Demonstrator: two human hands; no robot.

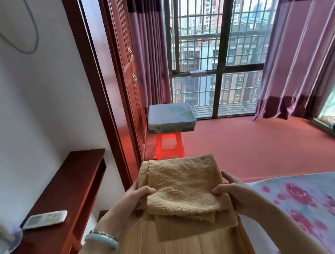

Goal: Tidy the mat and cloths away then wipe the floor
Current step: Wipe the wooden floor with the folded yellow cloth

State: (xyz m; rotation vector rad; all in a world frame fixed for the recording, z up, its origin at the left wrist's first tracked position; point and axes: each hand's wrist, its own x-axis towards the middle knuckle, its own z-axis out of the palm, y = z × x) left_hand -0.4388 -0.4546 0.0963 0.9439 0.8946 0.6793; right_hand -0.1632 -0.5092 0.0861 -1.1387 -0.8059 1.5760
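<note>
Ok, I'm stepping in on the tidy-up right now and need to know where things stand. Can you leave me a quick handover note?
Hands: the left hand and right hand each grip one side of the folded tan cloth, held in the air above the wooden floor.
Things: a blue-grey pad, possibly the mat, sits on the orange stool near the window.
Done: the cloth is folded.
Left: put the cloth away, then wipe the floor.
</note>
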